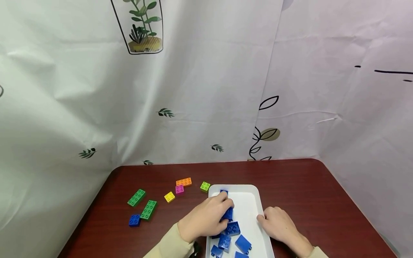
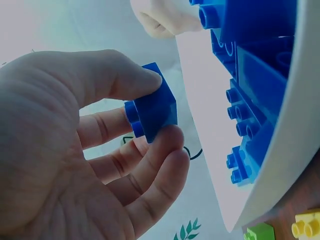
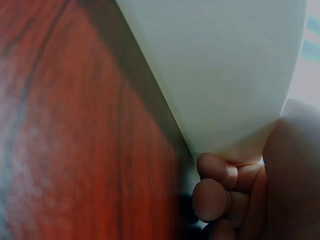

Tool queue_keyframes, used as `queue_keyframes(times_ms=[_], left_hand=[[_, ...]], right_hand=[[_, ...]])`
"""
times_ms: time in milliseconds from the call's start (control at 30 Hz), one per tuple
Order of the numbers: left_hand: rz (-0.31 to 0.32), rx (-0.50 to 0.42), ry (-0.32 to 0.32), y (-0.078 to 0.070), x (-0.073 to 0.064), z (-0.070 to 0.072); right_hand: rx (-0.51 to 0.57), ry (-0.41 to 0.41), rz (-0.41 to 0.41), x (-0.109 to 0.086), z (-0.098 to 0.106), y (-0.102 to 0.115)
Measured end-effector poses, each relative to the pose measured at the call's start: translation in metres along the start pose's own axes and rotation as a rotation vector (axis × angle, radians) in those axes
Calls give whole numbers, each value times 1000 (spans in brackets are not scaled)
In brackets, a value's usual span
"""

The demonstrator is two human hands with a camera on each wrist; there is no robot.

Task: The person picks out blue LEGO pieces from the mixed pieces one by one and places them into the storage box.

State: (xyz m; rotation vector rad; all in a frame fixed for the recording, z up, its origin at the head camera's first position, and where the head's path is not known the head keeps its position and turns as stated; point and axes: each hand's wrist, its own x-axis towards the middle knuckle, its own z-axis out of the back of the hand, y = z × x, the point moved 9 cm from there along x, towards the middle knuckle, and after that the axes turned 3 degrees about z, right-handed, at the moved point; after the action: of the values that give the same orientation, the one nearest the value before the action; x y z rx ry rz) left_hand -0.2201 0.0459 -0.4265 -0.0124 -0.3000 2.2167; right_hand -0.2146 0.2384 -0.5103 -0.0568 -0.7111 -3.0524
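My left hand [image 1: 206, 218] is over the left side of a white tray [image 1: 249, 208]. It pinches a blue toy brick [image 2: 159, 107] between thumb and fingertips; the left wrist view shows the brick's studs toward the palm. Several other blue bricks [image 1: 233, 228] lie in the tray, mostly toward its near end, some partly hidden by this hand. At the tray's right edge, my right hand [image 1: 278, 225] grips the rim. In the right wrist view its curled fingers [image 3: 212, 200] are against the tray's outer wall [image 3: 215, 90].
Left of the tray, on the dark red table [image 1: 290, 179], lie green bricks [image 1: 148, 210], a blue brick [image 1: 134, 220], a yellow brick [image 1: 169, 197], a magenta brick [image 1: 179, 189], an orange brick [image 1: 184, 182] and a lime brick [image 1: 205, 186]. A printed curtain [image 1: 200, 82] hangs behind.
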Motion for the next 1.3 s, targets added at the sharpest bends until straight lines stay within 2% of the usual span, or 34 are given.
queue_keyframes(times_ms=[200,500,800,1033,1200,1300], left_hand=[[1,29,37,-3,12,-9],[-59,114,39,-13,27,-16],[-39,143,64,-14,37,-21],[-14,154,83,-12,38,-26],[52,77,140,-5,31,-29],[66,41,138,0,25,-25]], right_hand=[[6,9,-8,0,-2,0],[14,13,-17,0,-1,-1],[29,16,-16,0,-2,-1],[22,11,0,0,-2,1],[7,1,9,0,-1,2],[9,4,4,0,-1,1]])
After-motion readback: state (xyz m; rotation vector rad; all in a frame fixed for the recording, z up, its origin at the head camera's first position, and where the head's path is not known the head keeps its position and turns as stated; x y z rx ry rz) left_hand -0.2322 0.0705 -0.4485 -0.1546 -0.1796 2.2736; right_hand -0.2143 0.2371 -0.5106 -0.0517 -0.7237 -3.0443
